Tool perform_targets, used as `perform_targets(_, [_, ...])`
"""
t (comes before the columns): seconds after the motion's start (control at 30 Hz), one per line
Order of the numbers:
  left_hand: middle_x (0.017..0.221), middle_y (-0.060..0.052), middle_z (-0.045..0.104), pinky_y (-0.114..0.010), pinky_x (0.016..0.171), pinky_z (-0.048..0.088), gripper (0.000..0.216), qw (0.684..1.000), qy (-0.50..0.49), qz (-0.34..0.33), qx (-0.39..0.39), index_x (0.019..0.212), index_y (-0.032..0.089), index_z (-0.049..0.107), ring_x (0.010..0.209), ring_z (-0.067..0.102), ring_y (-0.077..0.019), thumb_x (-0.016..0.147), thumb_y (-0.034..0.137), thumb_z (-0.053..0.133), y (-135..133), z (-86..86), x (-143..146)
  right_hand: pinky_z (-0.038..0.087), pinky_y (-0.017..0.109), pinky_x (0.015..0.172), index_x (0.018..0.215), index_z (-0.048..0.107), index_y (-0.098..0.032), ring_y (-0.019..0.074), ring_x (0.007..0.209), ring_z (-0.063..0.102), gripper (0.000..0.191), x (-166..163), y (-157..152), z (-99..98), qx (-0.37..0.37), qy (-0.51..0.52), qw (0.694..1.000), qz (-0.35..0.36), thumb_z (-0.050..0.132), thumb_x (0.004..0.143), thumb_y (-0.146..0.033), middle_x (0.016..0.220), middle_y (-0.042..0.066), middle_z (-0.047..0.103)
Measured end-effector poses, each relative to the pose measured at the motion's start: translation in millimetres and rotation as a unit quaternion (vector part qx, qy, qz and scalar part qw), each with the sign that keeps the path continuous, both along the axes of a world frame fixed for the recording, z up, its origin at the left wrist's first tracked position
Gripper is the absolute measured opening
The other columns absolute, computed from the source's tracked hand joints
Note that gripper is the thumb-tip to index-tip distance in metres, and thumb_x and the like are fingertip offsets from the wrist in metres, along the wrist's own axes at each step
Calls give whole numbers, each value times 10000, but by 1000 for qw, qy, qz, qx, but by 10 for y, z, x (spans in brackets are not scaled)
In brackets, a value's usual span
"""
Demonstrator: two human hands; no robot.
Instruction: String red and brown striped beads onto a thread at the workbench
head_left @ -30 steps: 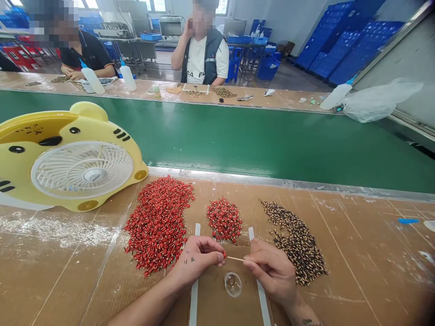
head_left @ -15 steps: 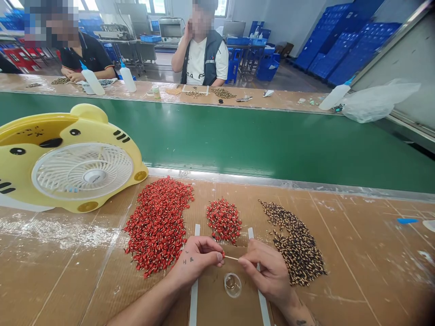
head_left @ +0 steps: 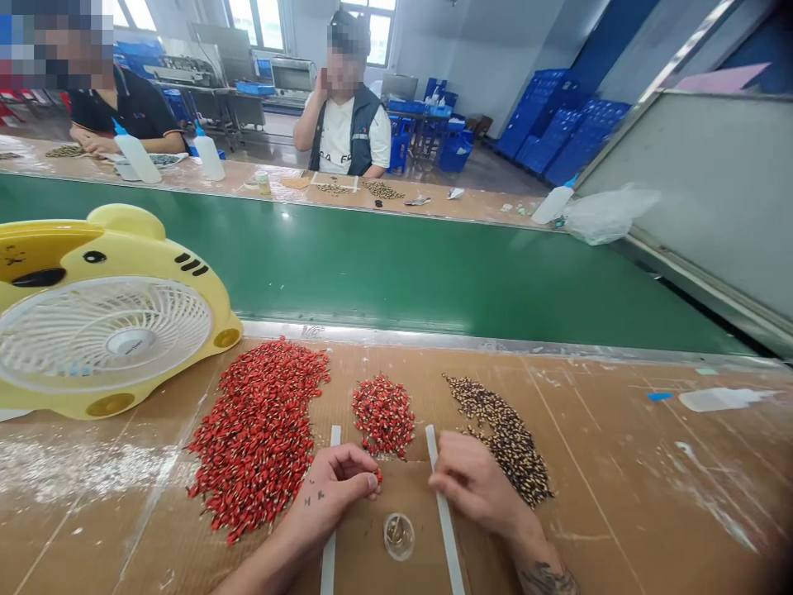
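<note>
Factory hall, green conveyor belt behind scuffed cardboard-topped bench

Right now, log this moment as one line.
left hand: pinching red piece | right hand: curled over white strip, grip unclear | clear dish: between hands

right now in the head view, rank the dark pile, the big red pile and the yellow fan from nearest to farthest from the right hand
1. dark pile: right beside the right hand, just ahead and to its right.
2. big red pile: across to the left, beyond the left hand.
3. yellow fan: far left, back by the green belt.
</note>
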State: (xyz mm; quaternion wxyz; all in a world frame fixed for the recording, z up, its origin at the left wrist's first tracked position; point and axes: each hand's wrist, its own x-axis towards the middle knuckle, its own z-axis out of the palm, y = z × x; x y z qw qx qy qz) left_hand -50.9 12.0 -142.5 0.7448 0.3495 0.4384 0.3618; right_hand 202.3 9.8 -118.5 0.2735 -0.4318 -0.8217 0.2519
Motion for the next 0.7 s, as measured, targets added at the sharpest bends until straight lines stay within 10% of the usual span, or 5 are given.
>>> perform_targets(0.17, [631, -16, 713, -215, 631, 438, 120, 1000, -3, -5, -5, 757, 127, 690, 601, 614, -119, 679, 182, 762, 17, -8, -12, 424, 341, 742, 853, 675, -208, 238, 832, 564, 198, 582, 101, 75, -9, -101, 974, -204, 543, 962, -308, 836, 54, 661])
perform_targets(0.7, [642, -15, 706, -223, 644, 428, 138, 1000, -4, -16, -1, 759, 132, 687, 614, 609, -122, 684, 213, 770, 24, 25, -18, 435, 361, 747, 768, 665, -197, 237, 825, 544, 194, 526, 172, -114, -35, -204, 961, -181, 512, 883, -167, 788, 47, 632])
